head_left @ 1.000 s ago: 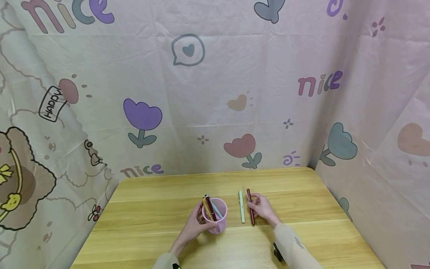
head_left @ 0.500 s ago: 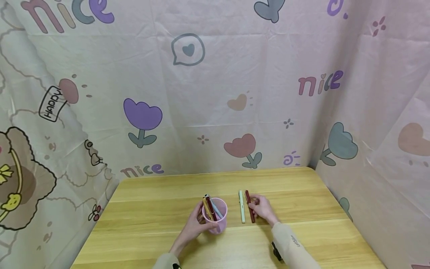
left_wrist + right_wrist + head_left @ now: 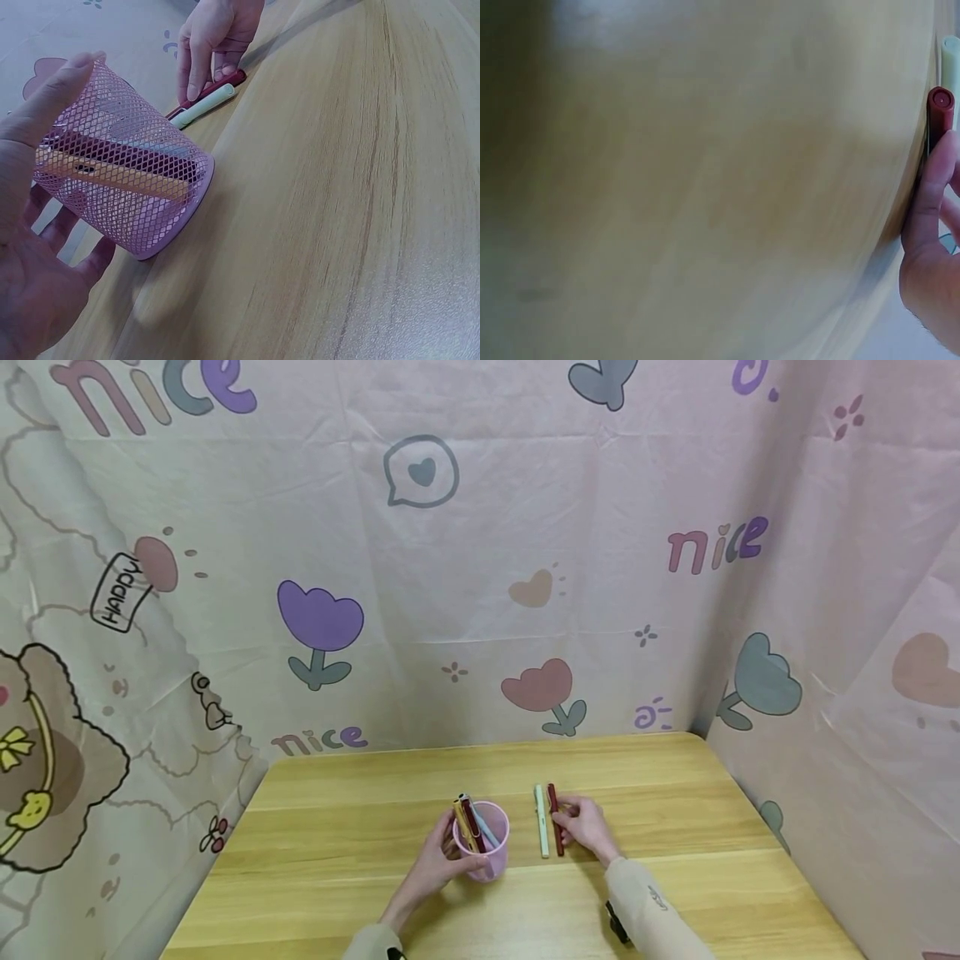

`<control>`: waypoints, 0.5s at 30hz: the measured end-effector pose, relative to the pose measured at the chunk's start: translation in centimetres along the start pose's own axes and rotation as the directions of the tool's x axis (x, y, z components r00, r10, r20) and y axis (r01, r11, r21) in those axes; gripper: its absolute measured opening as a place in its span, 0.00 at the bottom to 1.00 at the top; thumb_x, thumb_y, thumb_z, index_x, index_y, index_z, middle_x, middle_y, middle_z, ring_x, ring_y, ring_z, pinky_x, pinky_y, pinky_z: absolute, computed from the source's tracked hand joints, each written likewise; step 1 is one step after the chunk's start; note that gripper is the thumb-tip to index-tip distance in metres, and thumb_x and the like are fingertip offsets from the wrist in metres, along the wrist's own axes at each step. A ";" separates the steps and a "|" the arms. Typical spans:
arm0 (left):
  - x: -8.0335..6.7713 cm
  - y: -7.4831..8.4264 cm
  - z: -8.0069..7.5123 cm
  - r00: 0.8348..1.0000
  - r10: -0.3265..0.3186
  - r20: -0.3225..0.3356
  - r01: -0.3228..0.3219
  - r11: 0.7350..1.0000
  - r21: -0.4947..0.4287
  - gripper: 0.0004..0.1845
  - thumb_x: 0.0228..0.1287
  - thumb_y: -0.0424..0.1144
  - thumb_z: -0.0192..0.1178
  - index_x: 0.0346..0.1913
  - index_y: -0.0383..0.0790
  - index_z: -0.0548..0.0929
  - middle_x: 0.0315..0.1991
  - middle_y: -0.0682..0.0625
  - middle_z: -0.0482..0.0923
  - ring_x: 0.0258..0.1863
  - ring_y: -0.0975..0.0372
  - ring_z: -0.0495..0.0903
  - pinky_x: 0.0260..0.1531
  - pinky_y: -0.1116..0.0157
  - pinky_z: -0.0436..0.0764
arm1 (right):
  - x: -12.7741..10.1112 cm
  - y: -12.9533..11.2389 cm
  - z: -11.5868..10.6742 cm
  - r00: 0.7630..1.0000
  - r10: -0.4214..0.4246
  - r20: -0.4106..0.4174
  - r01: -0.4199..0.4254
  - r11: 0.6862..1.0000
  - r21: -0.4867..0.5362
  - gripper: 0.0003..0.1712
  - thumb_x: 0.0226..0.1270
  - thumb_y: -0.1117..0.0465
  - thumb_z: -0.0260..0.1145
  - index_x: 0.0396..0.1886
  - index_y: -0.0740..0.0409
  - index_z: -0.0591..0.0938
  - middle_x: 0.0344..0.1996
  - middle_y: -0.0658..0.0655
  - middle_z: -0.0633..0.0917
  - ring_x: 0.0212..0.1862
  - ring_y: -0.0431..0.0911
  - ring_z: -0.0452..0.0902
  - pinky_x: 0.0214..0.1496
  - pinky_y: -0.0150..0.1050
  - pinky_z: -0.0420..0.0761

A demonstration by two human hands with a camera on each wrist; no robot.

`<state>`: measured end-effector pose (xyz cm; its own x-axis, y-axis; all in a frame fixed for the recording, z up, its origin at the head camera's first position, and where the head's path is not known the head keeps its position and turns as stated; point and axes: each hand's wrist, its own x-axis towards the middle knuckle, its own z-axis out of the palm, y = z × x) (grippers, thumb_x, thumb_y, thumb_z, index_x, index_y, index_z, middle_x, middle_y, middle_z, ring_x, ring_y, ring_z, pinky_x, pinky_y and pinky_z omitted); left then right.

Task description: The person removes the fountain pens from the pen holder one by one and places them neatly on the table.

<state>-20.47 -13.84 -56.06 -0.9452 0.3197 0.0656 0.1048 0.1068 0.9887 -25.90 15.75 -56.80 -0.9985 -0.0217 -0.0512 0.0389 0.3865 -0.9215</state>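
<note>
My left hand point(image 3: 437, 866) grips a pink mesh pen cup point(image 3: 492, 862), its thumb on the near side and fingers round the far left. Inside lean a yellow pen point(image 3: 463, 827), a dark red pen point(image 3: 472, 825) and a light blue one point(image 3: 484, 827). To the right of the cup, my right hand point(image 3: 587, 827) pinches another dark red pen point(image 3: 552, 795), which lies on the table. Close along its left side lies a pale green pen point(image 3: 542, 827). In the right wrist view, only the end of the held red pen point(image 3: 940, 101) shows past the thumb.
The wooden table point(image 3: 337, 827) reaches back to a printed cloth point(image 3: 442, 568) that hangs behind it and along both sides. A small black object point(image 3: 617, 923) sits under the right sleeve point(image 3: 652, 902).
My right hand has drawn the dark red pen left and slightly forward, closer and more parallel to the pale green pen. The left hand and cup have stayed in place.
</note>
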 end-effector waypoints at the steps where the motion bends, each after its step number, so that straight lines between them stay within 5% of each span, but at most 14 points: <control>1: 0.0 0.0 0.0 1.000 0.000 -0.001 0.000 1.000 0.001 0.56 0.53 0.36 0.77 0.79 0.34 0.50 0.75 0.27 0.58 0.73 0.34 0.62 0.73 0.40 0.66 | 0.0 0.0 0.0 1.000 -0.003 0.002 0.003 1.000 -0.007 0.23 0.66 0.72 0.66 0.61 0.73 0.78 0.27 0.61 0.83 0.18 0.42 0.77 0.19 0.35 0.85; 15: -0.2 -0.1 0.0 1.000 0.003 0.001 -0.003 1.000 -0.010 0.55 0.54 0.36 0.76 0.79 0.36 0.51 0.75 0.29 0.59 0.74 0.35 0.61 0.74 0.41 0.66 | 0.0 0.3 0.1 1.000 -0.025 0.010 0.025 1.000 -0.006 0.23 0.65 0.72 0.67 0.60 0.73 0.79 0.26 0.60 0.84 0.16 0.41 0.77 0.19 0.36 0.85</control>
<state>-20.32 -13.94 -56.14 -0.9447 0.3205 0.0689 0.1050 0.0967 0.9898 -25.83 15.77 -57.16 -0.9986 -0.0409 -0.0325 0.0139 0.3911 -0.9202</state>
